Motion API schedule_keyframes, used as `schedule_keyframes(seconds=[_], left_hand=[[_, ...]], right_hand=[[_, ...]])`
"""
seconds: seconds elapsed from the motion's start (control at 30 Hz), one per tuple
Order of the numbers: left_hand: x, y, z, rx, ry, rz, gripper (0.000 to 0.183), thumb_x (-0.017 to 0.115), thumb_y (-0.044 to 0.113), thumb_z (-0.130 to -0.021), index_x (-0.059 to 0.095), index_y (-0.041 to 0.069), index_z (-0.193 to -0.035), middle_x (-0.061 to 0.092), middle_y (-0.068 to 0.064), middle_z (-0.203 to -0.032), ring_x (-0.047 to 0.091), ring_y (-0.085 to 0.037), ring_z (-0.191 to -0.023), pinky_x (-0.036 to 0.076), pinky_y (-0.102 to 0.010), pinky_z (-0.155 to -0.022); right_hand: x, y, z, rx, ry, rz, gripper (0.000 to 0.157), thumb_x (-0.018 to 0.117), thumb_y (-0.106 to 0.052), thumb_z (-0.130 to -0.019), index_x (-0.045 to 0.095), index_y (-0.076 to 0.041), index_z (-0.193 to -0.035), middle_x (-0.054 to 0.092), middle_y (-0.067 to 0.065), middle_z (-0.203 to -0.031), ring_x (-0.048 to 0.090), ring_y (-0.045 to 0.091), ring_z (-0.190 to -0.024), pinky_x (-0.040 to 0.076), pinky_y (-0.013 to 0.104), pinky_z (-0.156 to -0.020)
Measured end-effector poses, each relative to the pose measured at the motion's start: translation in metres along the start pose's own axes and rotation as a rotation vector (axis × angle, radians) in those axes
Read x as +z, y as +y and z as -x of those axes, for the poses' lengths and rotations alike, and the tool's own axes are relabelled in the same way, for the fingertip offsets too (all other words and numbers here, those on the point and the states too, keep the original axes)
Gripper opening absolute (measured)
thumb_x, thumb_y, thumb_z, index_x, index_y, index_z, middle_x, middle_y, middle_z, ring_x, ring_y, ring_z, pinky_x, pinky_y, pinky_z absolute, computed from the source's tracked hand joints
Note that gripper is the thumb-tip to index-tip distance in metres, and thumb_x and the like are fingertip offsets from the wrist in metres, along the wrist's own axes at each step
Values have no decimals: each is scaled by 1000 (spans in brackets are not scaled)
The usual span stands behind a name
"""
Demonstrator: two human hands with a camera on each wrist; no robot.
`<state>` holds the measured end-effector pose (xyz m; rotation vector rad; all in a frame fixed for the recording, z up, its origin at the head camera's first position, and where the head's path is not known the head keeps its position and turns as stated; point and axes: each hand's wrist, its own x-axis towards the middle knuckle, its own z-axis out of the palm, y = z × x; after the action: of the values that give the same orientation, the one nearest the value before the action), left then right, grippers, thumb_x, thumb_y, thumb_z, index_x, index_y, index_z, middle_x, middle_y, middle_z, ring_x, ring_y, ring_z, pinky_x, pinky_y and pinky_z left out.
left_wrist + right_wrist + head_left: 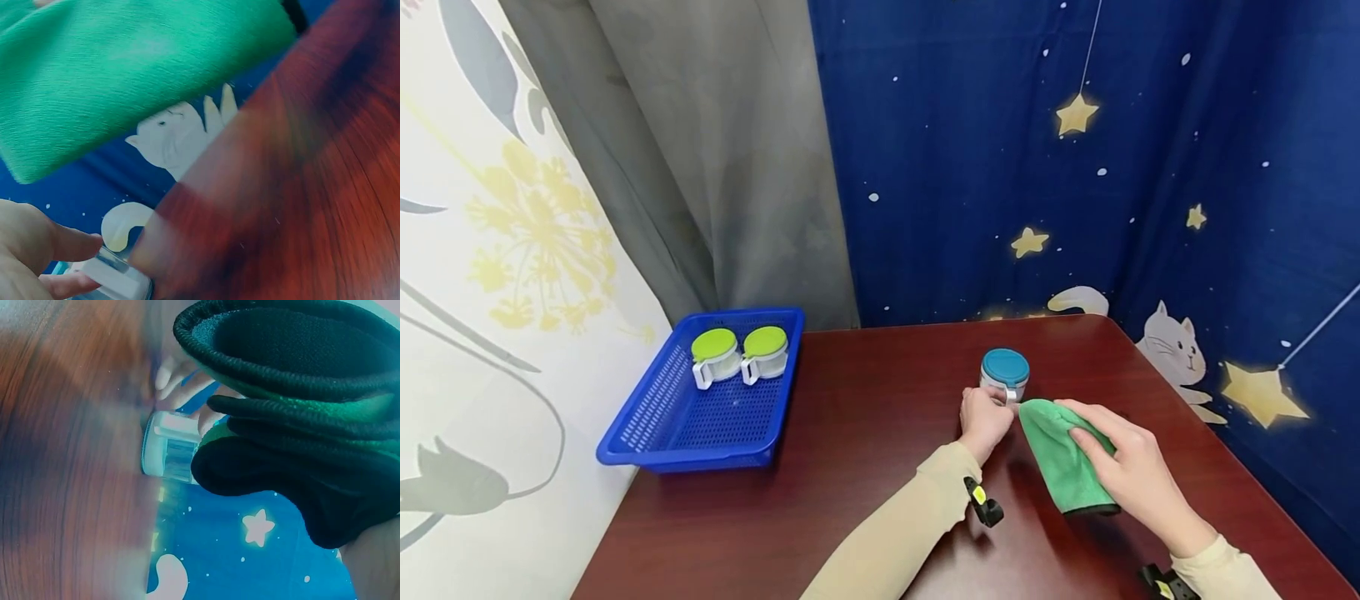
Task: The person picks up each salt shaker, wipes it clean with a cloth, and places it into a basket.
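A clear seasoning jar (1005, 367) with a blue lid and a white handle stands upright toward the back right of the table. My left hand (985, 419) pinches its handle, thumb and finger on either side of the white part (119, 278) in the left wrist view. Close by on the right, my right hand (1131, 467) grips a folded green cloth (1054, 458) with a dark edge, held above the table. The cloth's near end comes right up to the jar; whether they touch I cannot tell. In the right wrist view the cloth (300, 419) hides part of the jar (175, 450).
At the left of the table is a blue plastic basket (786, 392). Inside it stand two jars with green lids, a left one (714, 344) and a right one (766, 342), both with white handles. Curtains hang behind the brown table (865, 417).
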<state>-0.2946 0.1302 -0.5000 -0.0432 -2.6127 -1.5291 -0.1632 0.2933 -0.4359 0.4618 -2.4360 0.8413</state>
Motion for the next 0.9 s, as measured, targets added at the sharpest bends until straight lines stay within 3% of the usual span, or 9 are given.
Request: schedule_keyframes(seconds=[0.13,0.27,0.43,0.6,0.9], left_hand=[[0,-1,2,86,62,-101,29,90,27,-72,63,20,-63,61,-8,-114,58,-29,-108,51,-41,-87],[-1,-6,2,152,93,-124,37,90,26,-72,57,19,-58,67,-6,-117,60,-23,-116,52,-39,-90],[-1,-14,0,178,136,-95,39,88,19,-68,51,18,-58,69,-4,-116,64,-22,-108,53,-41,-85],[-1,-22,1,206,177,-62,47,92,23,-68,46,18,-61,68,0,-111,66,-21,-99,52,-39,-82],[-7,-31,2,286,311,12,41,95,18,-66,54,16,-71,65,6,-91,63,-15,-82,52,-35,-75]], right_hand=[[2,1,1,0,-1,-4,53,71,-5,-94,60,-32,-138,65,-11,-127,60,3,-112,41,7,-92],[3,1,1,-4,4,-13,52,71,-5,-94,61,-31,-138,65,-10,-126,60,4,-113,40,8,-92],[4,1,2,-6,6,-14,52,71,-5,-93,61,-31,-138,65,-10,-126,60,4,-114,40,8,-93],[6,3,3,-9,12,-25,52,72,-4,-93,62,-30,-137,65,-10,-126,61,5,-113,40,8,-92],[9,6,4,-5,19,-40,51,72,-3,-92,63,-27,-136,66,-9,-126,60,4,-114,40,8,-93]])
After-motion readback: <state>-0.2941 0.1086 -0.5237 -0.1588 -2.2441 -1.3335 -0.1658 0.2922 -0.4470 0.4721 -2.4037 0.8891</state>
